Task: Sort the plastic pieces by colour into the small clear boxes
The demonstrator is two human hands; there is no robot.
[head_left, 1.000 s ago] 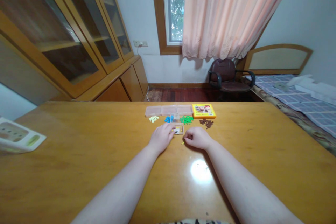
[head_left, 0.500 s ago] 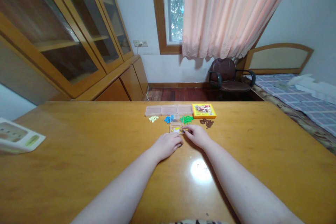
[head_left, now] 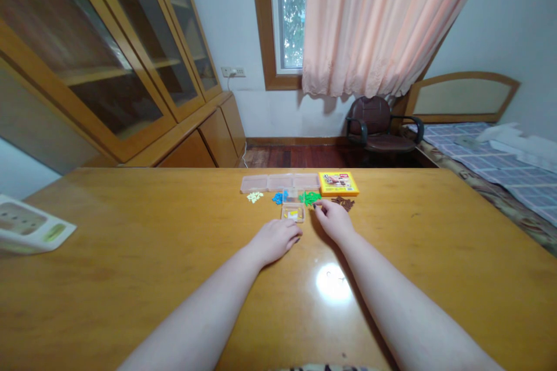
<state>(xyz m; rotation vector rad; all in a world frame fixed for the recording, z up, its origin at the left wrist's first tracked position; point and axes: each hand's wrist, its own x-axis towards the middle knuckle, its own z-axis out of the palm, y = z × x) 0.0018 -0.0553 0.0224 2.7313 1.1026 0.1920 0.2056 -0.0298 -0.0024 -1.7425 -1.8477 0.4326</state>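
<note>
My left hand [head_left: 276, 240] rests palm down on the wooden table [head_left: 130, 243], fingers loosely stretched and holding nothing, just in front of a small clear box [head_left: 293, 213] with yellow pieces in it. My right hand [head_left: 333, 219] reaches past the box's right side. Its fingertips are drawn together at the edge of a pile of green pieces [head_left: 310, 197], and what they pinch, if anything, is too small to make out. A blue pile [head_left: 278, 198], a pale yellow pile [head_left: 255, 196] and a brown pile [head_left: 343, 203] lie in the same row.
A row of clear plastic boxes [head_left: 278, 182] and a yellow-rimmed box [head_left: 338, 183] lie behind the piles. A white package [head_left: 26, 231] sits at the table's left edge. Beyond the table stand a glass-fronted cabinet [head_left: 108, 69], a dark armchair [head_left: 378, 127] and a bed [head_left: 491, 156].
My left hand let go of the small clear box and drew back toward me. My right hand went from the table to the box, then forward to the green pile.
</note>
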